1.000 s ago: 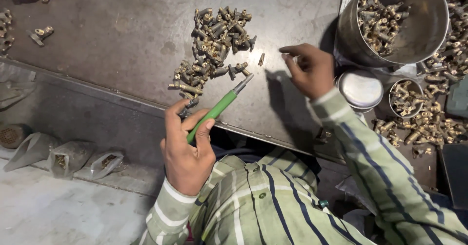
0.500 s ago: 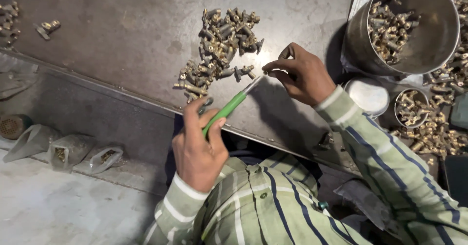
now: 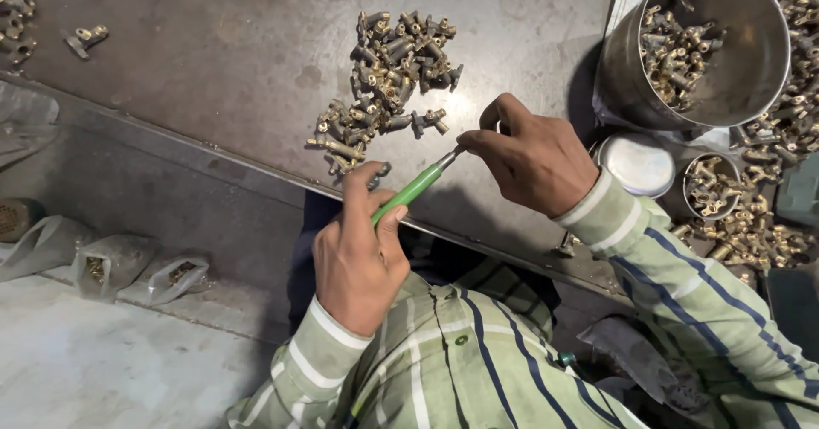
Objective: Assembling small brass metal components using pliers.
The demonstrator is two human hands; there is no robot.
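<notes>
My left hand (image 3: 358,254) grips a green-handled screwdriver (image 3: 411,190), its metal tip pointing up and right. My right hand (image 3: 533,156) pinches a small brass part at the screwdriver's tip; the part itself is mostly hidden by my fingers. Both hands hover over the near edge of a dark metal table (image 3: 213,62). Just beyond them lies a loose pile of brass fittings (image 3: 388,75).
A large steel pot (image 3: 717,79) with brass fittings stands at the right, with a round white lid (image 3: 636,163) and a small cup of fittings (image 3: 708,186) beside it. More fittings lie loose at the far right (image 3: 759,224) and top left (image 3: 17,20). Plastic bags (image 3: 128,263) lie on the floor.
My right hand has come back from the pile to the screwdriver's tip with a small part. The left hand has lifted the screwdriver a little toward it.
</notes>
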